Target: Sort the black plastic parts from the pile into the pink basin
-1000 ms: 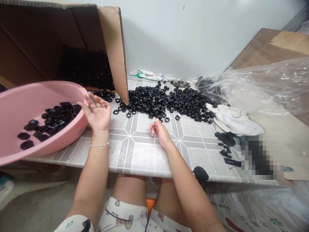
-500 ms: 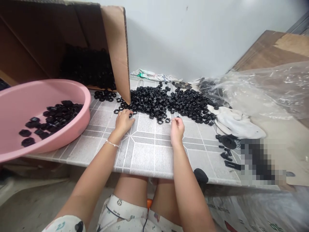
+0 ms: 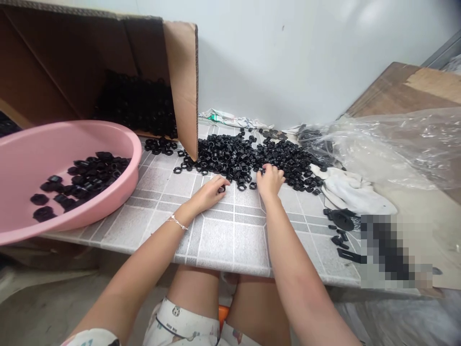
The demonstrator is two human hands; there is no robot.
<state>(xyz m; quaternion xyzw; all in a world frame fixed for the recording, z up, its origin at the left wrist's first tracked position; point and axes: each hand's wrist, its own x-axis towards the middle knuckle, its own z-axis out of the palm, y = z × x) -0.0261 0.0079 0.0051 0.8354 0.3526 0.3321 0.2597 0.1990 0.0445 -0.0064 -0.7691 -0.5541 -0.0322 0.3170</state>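
Note:
My left hand [image 3: 211,194], with a bracelet at its wrist, is closed on a black plastic ring nut [image 3: 221,189] just in front of the heap. Behind it lies a pile of black ring nuts [image 3: 226,156] on the tiled-pattern tabletop. My right hand [image 3: 271,182] reaches into the front of the adjoining pile of small black parts [image 3: 288,156], its fingers curled down. A dark piece shows by the thumb, but what those fingers grip is mostly hidden.
On the left stands a pink basin [image 3: 135,158] with black fittings inside. Behind it a cardboard box [image 3: 183,81] lies on its side, holding more black parts. A white glove [image 3: 356,190], clear plastic sheeting [image 3: 389,139] and loose black pieces [image 3: 342,221] occupy the right.
My left hand has moved right, away from the nuts by the box flap, with a nut in its fingers. My right hand has gone forward into the right pile.

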